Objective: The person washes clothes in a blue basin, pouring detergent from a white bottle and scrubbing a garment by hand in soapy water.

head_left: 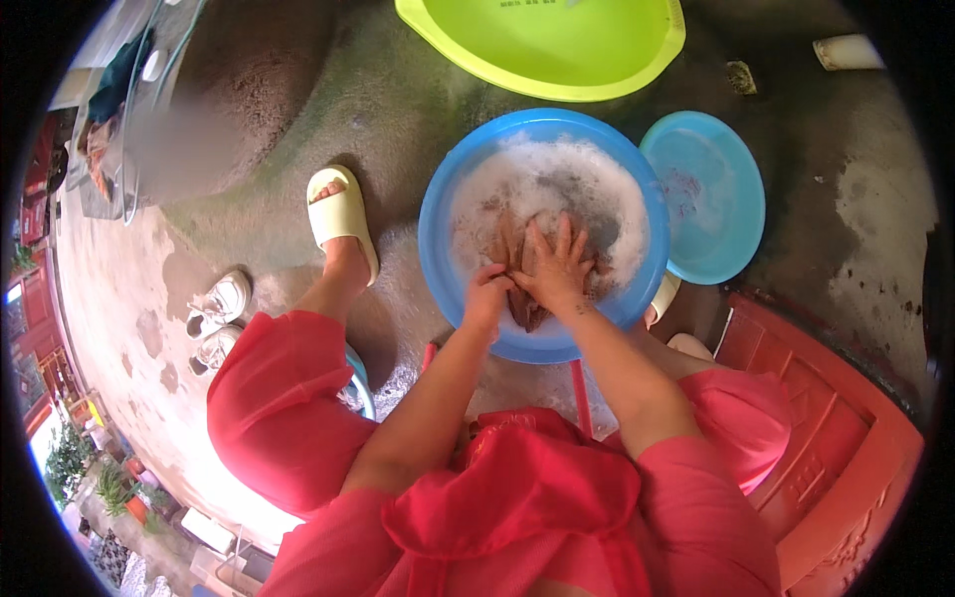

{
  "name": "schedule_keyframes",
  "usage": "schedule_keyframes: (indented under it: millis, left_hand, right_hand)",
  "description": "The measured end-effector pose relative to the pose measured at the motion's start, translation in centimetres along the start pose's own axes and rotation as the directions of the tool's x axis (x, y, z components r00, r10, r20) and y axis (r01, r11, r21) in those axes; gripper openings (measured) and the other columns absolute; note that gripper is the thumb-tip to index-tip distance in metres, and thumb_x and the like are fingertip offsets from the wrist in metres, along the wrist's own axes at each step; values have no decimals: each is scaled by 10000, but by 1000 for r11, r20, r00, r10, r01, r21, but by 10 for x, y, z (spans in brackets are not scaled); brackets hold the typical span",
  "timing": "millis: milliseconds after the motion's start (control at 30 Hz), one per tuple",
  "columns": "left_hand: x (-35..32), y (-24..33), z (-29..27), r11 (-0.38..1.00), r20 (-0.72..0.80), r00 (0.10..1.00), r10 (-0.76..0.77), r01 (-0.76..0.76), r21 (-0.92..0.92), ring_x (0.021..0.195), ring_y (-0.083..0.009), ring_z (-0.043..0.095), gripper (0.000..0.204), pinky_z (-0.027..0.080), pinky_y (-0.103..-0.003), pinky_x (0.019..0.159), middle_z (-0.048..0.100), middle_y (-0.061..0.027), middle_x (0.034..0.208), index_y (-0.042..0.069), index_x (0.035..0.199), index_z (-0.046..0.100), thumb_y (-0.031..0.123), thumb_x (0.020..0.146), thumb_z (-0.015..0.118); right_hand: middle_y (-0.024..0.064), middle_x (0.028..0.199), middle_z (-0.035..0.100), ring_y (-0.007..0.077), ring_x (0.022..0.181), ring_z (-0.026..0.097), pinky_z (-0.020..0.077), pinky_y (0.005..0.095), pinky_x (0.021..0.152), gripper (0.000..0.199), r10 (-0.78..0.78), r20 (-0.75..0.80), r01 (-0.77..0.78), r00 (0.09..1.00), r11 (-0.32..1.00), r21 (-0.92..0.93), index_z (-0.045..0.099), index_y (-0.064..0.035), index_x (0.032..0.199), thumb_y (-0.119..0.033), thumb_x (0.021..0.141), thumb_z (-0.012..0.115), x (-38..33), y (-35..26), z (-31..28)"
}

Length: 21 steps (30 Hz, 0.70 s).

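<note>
Brownish cloth [524, 298], seemingly wet, in sudsy blue basin [438, 249], left hand [487, 295] gripping, right hand [557, 267] spread flat

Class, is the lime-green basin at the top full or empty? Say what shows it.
Empty: the lime-green basin shows bare plastic inside, while the blue basin holds suds.

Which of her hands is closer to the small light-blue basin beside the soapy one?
Right. The right hand presses the cloth nearer the light-blue basin; the left hand lies farther away.
</note>
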<state>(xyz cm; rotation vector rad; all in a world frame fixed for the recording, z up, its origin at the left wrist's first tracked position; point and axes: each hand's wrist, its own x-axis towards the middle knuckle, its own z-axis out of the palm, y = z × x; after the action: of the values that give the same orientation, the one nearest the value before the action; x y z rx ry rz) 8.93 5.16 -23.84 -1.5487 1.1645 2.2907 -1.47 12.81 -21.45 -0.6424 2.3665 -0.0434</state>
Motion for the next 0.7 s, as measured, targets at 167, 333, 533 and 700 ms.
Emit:
schedule_keyframes:
  millis: [167, 333, 533, 700]
  left_hand:
    - [8, -4, -7, 995, -228, 970, -86, 97, 37, 1144, -266, 370, 599, 348, -444, 833, 379, -103, 1287, 93, 1268, 364, 227, 725, 578]
    - [6, 14, 5, 976, -203, 955, -215, 205, -68, 1227, -285, 281, 732, 342, -457, 855, 259, -81, 1384, 125, 1354, 200, 260, 743, 579]
    - [12, 9, 0, 966, -218, 956, -196, 150, -211, 1258, -307, 227, 802, 313, -522, 901, 229, -81, 1399, 180, 1377, 120, 369, 754, 589]
    - [6, 40, 21, 903, 159, 974, -161, 211, -375, 1274, -317, 226, 787, 279, -563, 942, 252, -105, 1388, 172, 1372, 175, 588, 775, 475]
  right_hand:
    - [135, 1440, 78, 371, 1301, 143, 275, 420, 1017, 635, 93, 159, -107, 983, 991, 81, 366, -146, 1312, -309, 743, 596, 60, 6, 58]
    - [187, 1385, 250, 319, 1247, 305, 322, 395, 985, 470, 120, 241, -209, 963, 898, 387, 499, -120, 1205, -345, 793, 500, 125, 51, 106]
    - [170, 1363, 320, 276, 1237, 338, 333, 374, 974, 485, 207, 548, -252, 811, 968, 6, 524, -112, 1187, -423, 824, 442, 119, 20, -19]
    - [127, 968, 524, 345, 889, 502, 427, 410, 757, 193, -339, -304, 428, 890, 852, 302, 584, -77, 697, -199, 598, 696, 60, 24, -45]
